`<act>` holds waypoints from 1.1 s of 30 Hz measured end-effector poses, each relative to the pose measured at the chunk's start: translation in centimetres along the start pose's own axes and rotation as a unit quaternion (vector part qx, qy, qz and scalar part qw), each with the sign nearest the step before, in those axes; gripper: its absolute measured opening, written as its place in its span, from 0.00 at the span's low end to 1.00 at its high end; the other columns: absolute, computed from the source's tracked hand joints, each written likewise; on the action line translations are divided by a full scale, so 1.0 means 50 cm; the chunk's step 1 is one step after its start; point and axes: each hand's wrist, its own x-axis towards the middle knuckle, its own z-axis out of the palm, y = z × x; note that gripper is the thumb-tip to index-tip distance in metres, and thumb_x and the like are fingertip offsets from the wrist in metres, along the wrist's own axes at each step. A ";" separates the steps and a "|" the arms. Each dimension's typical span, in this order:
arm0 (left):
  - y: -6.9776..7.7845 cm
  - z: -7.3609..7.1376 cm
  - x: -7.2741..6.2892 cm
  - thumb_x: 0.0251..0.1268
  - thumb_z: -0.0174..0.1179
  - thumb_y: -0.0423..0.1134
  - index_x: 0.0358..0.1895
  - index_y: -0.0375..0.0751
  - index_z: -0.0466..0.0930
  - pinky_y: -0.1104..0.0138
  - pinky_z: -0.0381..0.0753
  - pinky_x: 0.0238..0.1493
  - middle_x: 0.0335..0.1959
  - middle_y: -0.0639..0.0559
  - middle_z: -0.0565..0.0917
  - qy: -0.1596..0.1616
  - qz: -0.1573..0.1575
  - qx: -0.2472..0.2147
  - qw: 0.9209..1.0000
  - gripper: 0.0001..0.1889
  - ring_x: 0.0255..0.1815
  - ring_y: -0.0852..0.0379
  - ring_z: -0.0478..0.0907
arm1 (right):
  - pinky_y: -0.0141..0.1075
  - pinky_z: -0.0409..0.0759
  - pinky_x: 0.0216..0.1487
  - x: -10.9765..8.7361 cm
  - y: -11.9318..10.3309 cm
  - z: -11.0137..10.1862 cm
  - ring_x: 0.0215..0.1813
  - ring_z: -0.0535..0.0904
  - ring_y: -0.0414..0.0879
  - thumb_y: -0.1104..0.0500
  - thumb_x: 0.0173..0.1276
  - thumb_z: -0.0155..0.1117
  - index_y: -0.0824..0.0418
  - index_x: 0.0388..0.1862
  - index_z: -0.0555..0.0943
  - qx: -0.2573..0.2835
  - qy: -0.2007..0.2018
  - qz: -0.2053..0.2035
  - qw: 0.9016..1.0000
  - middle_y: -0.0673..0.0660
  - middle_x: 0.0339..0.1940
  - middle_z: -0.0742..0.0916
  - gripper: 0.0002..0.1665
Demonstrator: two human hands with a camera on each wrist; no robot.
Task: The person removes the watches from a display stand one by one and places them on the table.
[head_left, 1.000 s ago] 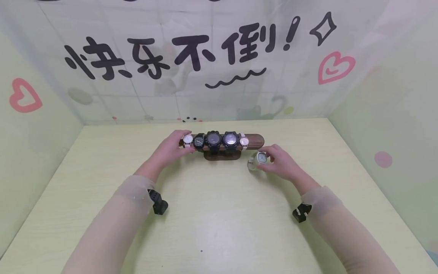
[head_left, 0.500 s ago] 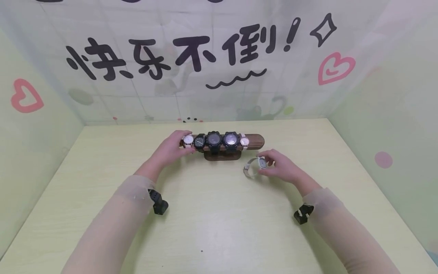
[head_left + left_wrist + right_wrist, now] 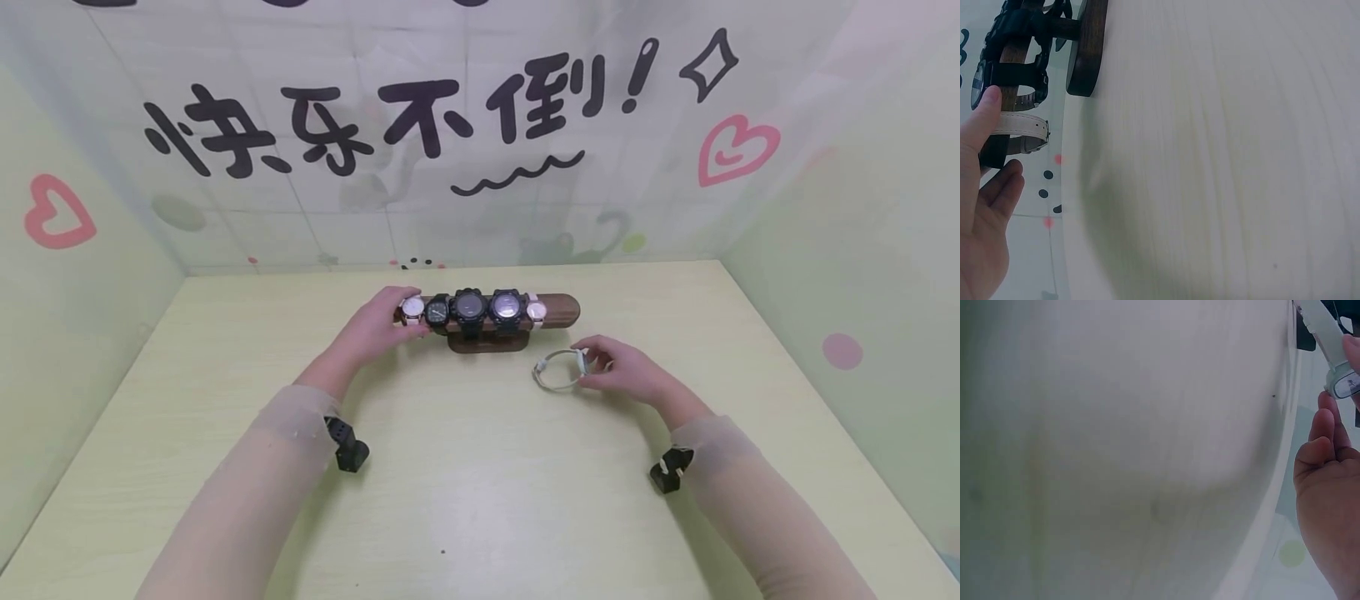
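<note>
A dark wooden watch stand [image 3: 562,311] stands toward the back of the table, its bar carrying several watches. My left hand [image 3: 375,327] grips the bar's left end beside a white-strapped watch [image 3: 412,309]; in the left wrist view the thumb lies across the front and the fingers are at the far side. To the right of the stand, my right hand [image 3: 626,372] pinches a white wristwatch [image 3: 1342,382] by its case between thumb and fingers. Its closed strap [image 3: 542,379] forms a loop pointing left, with the face turned toward the right hand.
On the bar sit a square black watch [image 3: 437,312], two large black watches, one dark-faced [image 3: 470,307] and one shiny-faced [image 3: 506,306], and a small pink watch [image 3: 536,311]. The bar's right end is bare wood. A printed wall [image 3: 300,217] closes off the table's back.
My right hand has drawn slightly back and turned the white watch, so its face swings from the camera toward the right and the strap loop shows. The left hand stays on the stand.
</note>
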 end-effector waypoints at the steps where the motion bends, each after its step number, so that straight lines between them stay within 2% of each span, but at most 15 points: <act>1: 0.000 0.000 0.000 0.58 0.65 0.46 0.69 0.37 0.59 0.48 0.64 0.63 0.67 0.37 0.63 0.000 0.000 0.000 1.000 0.38 0.63 0.40 0.64 | 0.38 0.75 0.42 -0.001 0.001 -0.001 0.42 0.74 0.49 0.58 0.55 0.72 0.60 0.59 0.73 -0.001 -0.001 0.001 1.000 0.57 0.41 0.79 0.32; 8: 0.002 -0.001 -0.002 0.58 0.65 0.46 0.69 0.37 0.58 0.48 0.64 0.63 0.67 0.37 0.62 0.000 0.000 -0.003 1.000 0.38 0.63 0.39 0.64 | 0.38 0.75 0.42 -0.006 0.009 -0.005 0.41 0.75 0.48 0.59 0.54 0.72 0.60 0.59 0.74 -0.011 -0.005 0.013 1.000 0.55 0.40 0.80 0.32; 14: 0.002 -0.001 -0.001 0.58 0.65 0.46 0.69 0.37 0.59 0.48 0.64 0.63 0.67 0.38 0.63 -0.001 -0.001 0.001 1.000 0.38 0.63 0.40 0.64 | 0.40 0.75 0.43 -0.007 0.015 -0.006 0.40 0.74 0.48 0.58 0.55 0.72 0.62 0.58 0.74 -0.007 -0.013 0.008 1.000 0.56 0.40 0.80 0.31; 22: -0.001 0.001 -0.002 0.58 0.64 0.47 0.70 0.37 0.58 0.47 0.60 0.65 0.68 0.38 0.62 -0.002 -0.003 0.009 1.000 0.39 0.65 0.39 0.61 | 0.39 0.75 0.45 -0.006 0.023 -0.004 0.41 0.75 0.48 0.57 0.54 0.73 0.60 0.58 0.75 -0.016 -0.020 0.018 1.000 0.55 0.40 0.80 0.32; 33: -0.004 0.000 -0.002 0.58 0.65 0.48 0.69 0.37 0.58 0.47 0.61 0.64 0.67 0.38 0.62 -0.001 0.001 0.007 1.000 0.39 0.65 0.40 0.62 | 0.39 0.75 0.45 -0.009 0.023 -0.003 0.41 0.74 0.47 0.59 0.56 0.71 0.62 0.57 0.74 -0.015 -0.030 0.021 0.999 0.56 0.40 0.79 0.29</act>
